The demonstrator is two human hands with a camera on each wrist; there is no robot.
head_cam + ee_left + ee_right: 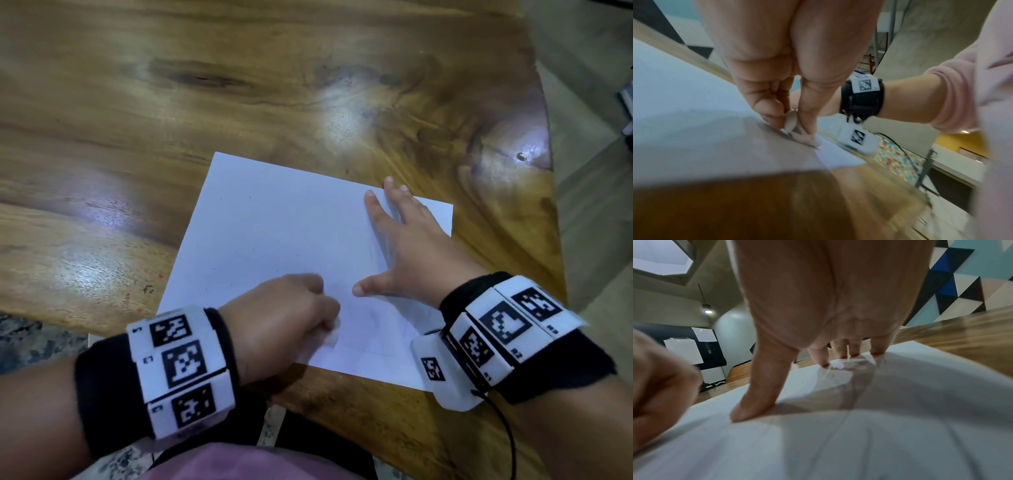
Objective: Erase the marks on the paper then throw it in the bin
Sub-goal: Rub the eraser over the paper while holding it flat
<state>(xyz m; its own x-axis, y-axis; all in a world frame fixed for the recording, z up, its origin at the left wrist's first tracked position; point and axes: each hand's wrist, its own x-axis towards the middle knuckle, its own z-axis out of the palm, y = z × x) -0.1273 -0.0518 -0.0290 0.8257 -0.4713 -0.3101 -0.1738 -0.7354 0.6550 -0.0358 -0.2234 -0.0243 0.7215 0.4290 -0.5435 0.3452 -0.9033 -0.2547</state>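
Note:
A white sheet of paper lies on the wooden table, near its front right corner. My left hand pinches a small whitish eraser against the sheet's near part; the left wrist view shows the eraser between thumb and fingers, touching the paper. Faint grey pencil lines remain beside it. My right hand lies spread and flat on the right half of the sheet, its fingertips and thumb pressing the paper. No bin is in view.
The table's curved right edge drops to a pale floor close to the paper's right corner. Bare wood stretches to the left and beyond the sheet. A black cable hangs from my right wrist unit at the table's front edge.

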